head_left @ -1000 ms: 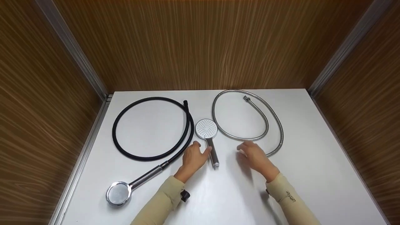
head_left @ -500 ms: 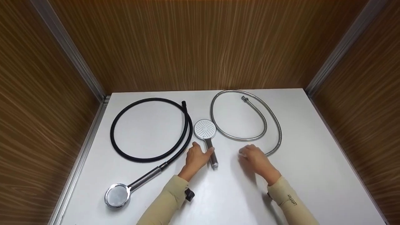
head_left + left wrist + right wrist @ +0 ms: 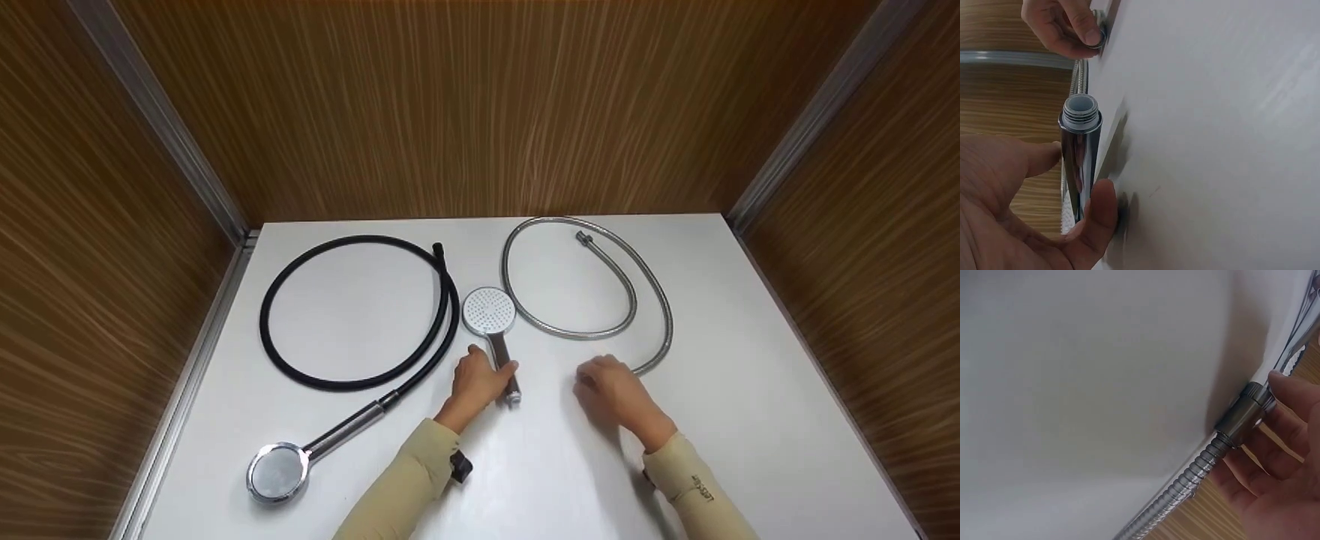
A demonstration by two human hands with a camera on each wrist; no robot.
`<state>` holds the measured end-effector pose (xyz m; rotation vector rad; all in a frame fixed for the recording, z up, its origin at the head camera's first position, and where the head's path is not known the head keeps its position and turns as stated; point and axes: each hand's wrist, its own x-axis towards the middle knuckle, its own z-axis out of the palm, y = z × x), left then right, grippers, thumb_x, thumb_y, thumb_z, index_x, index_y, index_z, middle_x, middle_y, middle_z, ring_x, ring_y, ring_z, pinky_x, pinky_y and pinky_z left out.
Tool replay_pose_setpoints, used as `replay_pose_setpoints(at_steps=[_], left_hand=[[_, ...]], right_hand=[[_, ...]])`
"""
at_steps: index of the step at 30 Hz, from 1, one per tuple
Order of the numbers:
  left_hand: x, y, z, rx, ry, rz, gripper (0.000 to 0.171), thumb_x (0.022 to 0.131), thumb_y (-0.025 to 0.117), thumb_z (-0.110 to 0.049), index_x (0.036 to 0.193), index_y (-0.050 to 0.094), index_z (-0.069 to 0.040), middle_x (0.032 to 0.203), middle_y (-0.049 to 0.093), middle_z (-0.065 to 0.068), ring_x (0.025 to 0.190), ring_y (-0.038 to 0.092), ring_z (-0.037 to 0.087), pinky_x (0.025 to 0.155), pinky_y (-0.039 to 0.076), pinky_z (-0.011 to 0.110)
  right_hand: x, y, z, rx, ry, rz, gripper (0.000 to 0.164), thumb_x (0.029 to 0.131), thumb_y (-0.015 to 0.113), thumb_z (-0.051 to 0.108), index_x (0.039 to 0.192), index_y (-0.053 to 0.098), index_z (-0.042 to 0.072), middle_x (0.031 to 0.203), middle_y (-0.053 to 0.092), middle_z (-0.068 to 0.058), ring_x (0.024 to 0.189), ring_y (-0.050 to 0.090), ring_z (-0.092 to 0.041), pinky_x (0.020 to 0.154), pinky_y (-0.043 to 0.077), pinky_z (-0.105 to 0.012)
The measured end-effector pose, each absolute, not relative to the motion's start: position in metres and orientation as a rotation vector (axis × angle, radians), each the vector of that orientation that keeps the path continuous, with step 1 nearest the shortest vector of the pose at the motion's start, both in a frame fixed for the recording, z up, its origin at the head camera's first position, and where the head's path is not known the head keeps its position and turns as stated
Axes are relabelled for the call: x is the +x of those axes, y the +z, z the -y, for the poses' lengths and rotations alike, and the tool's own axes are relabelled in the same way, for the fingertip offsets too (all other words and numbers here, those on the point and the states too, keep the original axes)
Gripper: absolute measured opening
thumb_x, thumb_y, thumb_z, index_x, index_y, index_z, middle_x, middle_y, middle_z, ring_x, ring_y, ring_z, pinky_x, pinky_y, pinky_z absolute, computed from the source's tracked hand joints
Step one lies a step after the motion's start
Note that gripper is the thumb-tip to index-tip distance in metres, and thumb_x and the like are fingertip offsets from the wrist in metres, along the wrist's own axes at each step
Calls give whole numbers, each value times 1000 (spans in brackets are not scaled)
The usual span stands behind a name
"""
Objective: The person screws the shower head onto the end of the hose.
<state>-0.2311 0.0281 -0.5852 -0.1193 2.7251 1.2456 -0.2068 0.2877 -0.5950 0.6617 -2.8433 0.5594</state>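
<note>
A hand shower head point(image 3: 489, 310) with a white perforated face lies mid-table, its chrome handle toward me. My left hand point(image 3: 478, 384) has its thumb and fingers curled round that handle. In the left wrist view the white threaded end of the handle point(image 3: 1080, 112) sticks out past the left hand point(image 3: 1010, 208). A silver metal shower hose point(image 3: 670, 319) loops at the right. Its near end is hidden under my right hand point(image 3: 619, 390) in the head view. The right wrist view shows the right hand point(image 3: 1280, 461) holding the hose's metal connector point(image 3: 1244, 413) between thumb and fingers.
On the left lies a coiled black hose point(image 3: 330, 385) joined to a second chrome shower head point(image 3: 278, 472). The far loose end of the metal hose, a hex nut point(image 3: 583, 238), lies inside its loop. Wood-grain panels point(image 3: 480, 112) wall the white table point(image 3: 750, 420) at the back and sides.
The left hand has come slightly right and closed round the shower head's handle. The right hand's fingers have drawn in on the hose end. The head view has shifted a little.
</note>
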Motion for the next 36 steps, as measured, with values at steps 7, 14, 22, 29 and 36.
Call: replay_pose_setpoints(at_steps=[7,14,22,29,36], left_hand=[[-233,-586,-30,-127,1200,-2773,66,94,77,-41,124,58,15,100,72,27,90,71,36,76,60,47],[-234,-589,-32,-92,1176,-2780,43,94,77,-40,97,68,2,85,70,15,75,66,27,67,57,41],[-237,-586,-33,-89,1265,-2753,23,91,73,-22,87,69,0,79,69,13,70,66,25,65,60,38],[-241,-583,-30,-184,1410,-2592,23,85,73,-23,85,68,-1,79,72,13,74,70,25,75,62,34],[-242,-588,-31,-250,1828,-1990,17,94,71,-17,89,64,-2,67,69,8,55,69,15,54,64,31]], right_hand=[[-202,-590,-294,658,609,2896,18,81,83,0,90,68,4,85,64,-5,83,56,-20,75,54,-39],[-199,-588,-293,605,584,2947,17,85,77,-3,101,72,-2,93,69,-12,90,63,-28,84,60,-46],[-197,-586,-292,577,576,2954,17,86,78,-4,102,72,-4,93,70,-12,89,64,-28,83,61,-46],[-201,-586,-288,610,567,2904,10,89,78,0,92,70,4,81,64,-3,79,56,-19,72,55,-39],[-203,-584,-284,590,578,2909,12,90,79,6,97,70,3,81,66,-4,74,58,-18,68,56,-40]])
